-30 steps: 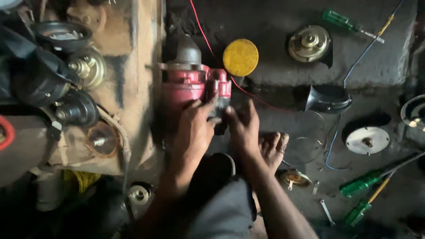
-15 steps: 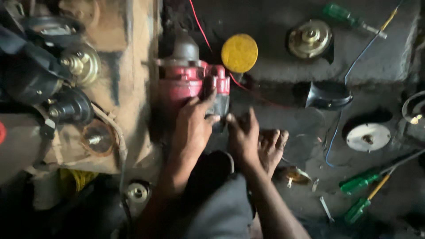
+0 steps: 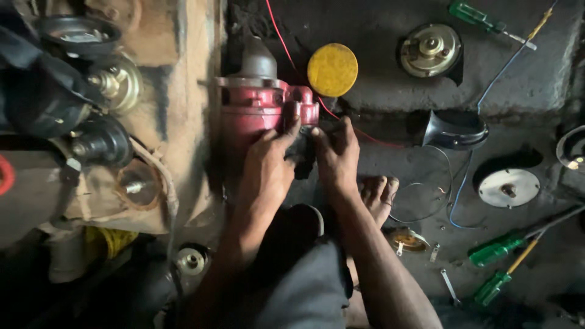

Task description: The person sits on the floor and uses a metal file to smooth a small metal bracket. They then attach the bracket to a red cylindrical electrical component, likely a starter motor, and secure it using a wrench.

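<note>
Hands [image 3: 298,161] on red motor housing [image 3: 256,113]

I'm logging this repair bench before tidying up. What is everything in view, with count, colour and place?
Motor housing: one, red with a grey nose, centre, under both hands.
Round cap: one, yellow, just right of the housing.
Thin wire: one, red, running from the top edge past the cap.
Screwdrivers: three, green-handled; one at top right, two at lower right.
Round metal discs: two; brassy at the top, pale at right.
Dark cup-shaped shell: one, right of centre.
Blue wire: one, right.
Dark round parts: several, left.
Foot: bare, on the floor.
Left hand: on the housing.
Right hand: at the housing's right end.
</note>
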{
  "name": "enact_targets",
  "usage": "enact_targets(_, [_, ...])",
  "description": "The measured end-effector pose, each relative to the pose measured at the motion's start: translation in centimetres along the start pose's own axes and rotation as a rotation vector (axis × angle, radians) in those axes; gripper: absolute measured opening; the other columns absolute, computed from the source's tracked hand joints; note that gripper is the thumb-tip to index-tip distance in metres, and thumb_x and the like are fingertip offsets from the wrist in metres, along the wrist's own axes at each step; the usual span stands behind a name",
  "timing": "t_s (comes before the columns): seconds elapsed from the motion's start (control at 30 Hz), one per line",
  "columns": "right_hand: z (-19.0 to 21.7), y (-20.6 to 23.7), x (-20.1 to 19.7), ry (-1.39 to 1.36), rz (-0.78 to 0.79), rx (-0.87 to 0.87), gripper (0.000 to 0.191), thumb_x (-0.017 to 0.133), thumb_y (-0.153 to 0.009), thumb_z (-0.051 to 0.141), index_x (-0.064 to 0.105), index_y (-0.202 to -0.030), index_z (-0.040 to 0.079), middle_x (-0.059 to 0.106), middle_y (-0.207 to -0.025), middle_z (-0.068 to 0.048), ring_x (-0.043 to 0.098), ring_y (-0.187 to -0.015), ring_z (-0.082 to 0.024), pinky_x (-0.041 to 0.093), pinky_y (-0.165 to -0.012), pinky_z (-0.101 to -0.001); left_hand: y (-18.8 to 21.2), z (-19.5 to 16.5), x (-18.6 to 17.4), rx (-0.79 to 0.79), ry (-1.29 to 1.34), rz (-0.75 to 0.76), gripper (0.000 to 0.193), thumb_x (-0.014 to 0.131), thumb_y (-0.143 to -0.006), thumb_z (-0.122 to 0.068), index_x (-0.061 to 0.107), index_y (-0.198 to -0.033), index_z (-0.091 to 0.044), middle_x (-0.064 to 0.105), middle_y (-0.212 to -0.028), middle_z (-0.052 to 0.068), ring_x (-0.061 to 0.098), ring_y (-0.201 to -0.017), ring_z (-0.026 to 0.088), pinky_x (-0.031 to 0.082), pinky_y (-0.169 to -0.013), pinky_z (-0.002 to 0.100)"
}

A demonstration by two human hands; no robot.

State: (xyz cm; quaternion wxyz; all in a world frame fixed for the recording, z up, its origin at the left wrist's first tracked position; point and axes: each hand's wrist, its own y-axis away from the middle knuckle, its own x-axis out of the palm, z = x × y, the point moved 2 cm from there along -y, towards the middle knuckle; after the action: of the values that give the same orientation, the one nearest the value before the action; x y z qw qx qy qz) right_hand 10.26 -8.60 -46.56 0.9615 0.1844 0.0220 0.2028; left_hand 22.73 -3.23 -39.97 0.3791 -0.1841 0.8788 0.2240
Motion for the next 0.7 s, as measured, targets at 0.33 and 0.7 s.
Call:
enact_targets(0.33, [-0.7, 0.3, -0.3, -0.061, 0.015, 0.044, 0.021, 0.072, -0.096, 0.010, 0.051, -0.097, 0.008, 0.055, -0.077, 0.002, 0.048, -0.070, -0.007, 0.043, -0.059, -0.0263, 0.2, 0.1, 0.0, -0.007, 0.025, 0.003, 0.071, 0.077, -0.075, 0.003, 0.062, -0.142, -0.014, 0.067, -0.106, 0.023, 0.066, -0.098, 0.042, 0.054, -0.086, 0.047])
enact_targets(0.7, [0.7, -0.1, -0.1, 0.088, 0.020, -0.079, 0.025, 0.073, -0.098, 0.006, 0.048, -0.094, 0.006, 0.060, -0.080, 0.001, 0.051, -0.073, -0.007, 0.047, -0.063, -0.0248, 0.2, 0.1, 0.1, -0.002, 0.028, -0.008, 0.072, 0.078, -0.073, 0.001, 0.062, -0.142, -0.014, 0.066, -0.104, 0.024, 0.065, -0.096, 0.043, 0.054, -0.085, 0.047])
